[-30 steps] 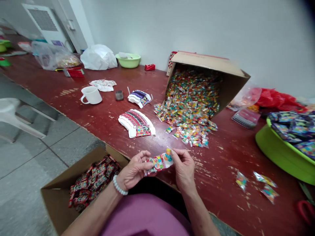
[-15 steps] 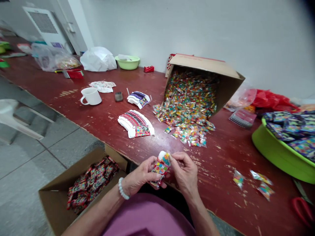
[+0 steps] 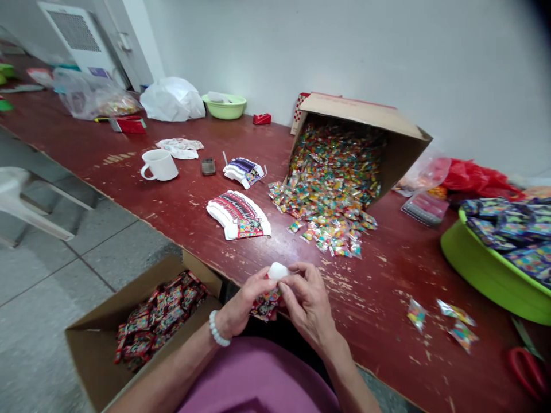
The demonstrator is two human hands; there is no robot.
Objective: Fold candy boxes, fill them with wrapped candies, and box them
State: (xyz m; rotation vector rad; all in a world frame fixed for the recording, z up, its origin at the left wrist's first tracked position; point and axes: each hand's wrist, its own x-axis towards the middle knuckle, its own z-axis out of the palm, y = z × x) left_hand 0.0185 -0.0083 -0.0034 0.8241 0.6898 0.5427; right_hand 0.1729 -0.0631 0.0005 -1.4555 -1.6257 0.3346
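Observation:
My left hand [image 3: 249, 298], with a white beaded bracelet [image 3: 219, 328] on its wrist, and my right hand [image 3: 307, 301] meet over the near edge of the red wooden table [image 3: 370, 275]. Between them they pinch a bright printed packet [image 3: 267, 305], mostly hidden by my fingers. A small white piece [image 3: 278, 271] shows at its top. Beyond my hands, small clear sachets of colourful sweets [image 3: 331, 172] spill from a tipped cardboard box [image 3: 357, 123]. Stacked printed cards [image 3: 236, 209] lie left of the spill.
A cardboard box of red packets [image 3: 103, 327] stands at my lower left. A lime-green basin [image 3: 486, 269] of dark printed packets sits at the right, near loose sachets [image 3: 456, 324] and red-handled scissors [image 3: 527, 373]. A white mug [image 3: 159, 165] stands farther back.
The packet has turned from lying sideways to standing upright and has dropped lower. My hands have closed in around it, and my fingers now cover most of it.

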